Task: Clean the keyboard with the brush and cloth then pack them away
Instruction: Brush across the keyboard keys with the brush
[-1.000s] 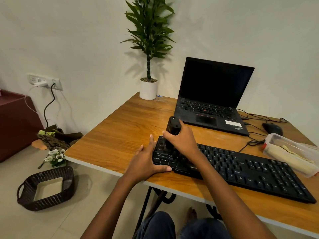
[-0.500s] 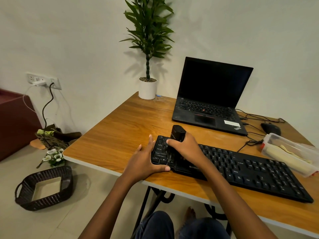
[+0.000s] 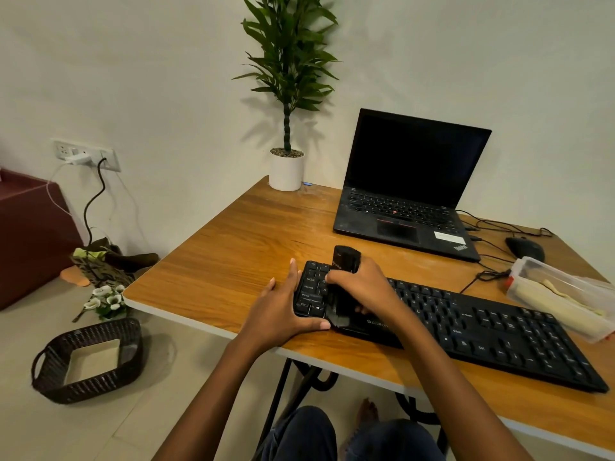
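Observation:
A long black keyboard lies along the front of the wooden desk. My right hand grips a black brush by its handle, the bristle end down on the keys at the keyboard's left end. My left hand holds the keyboard's left edge, thumb along the front, fingers up the side. A clear plastic box at the right holds a folded cream cloth.
An open black laptop stands behind the keyboard, a potted plant at the far corner, a black mouse and cables at the right. On the floor to the left sit a dark woven basket and flowers.
My right hand has pulled the brush toward me across the left keys, from the top rows down to the front edge. The left hand has kept its hold on the keyboard's end.

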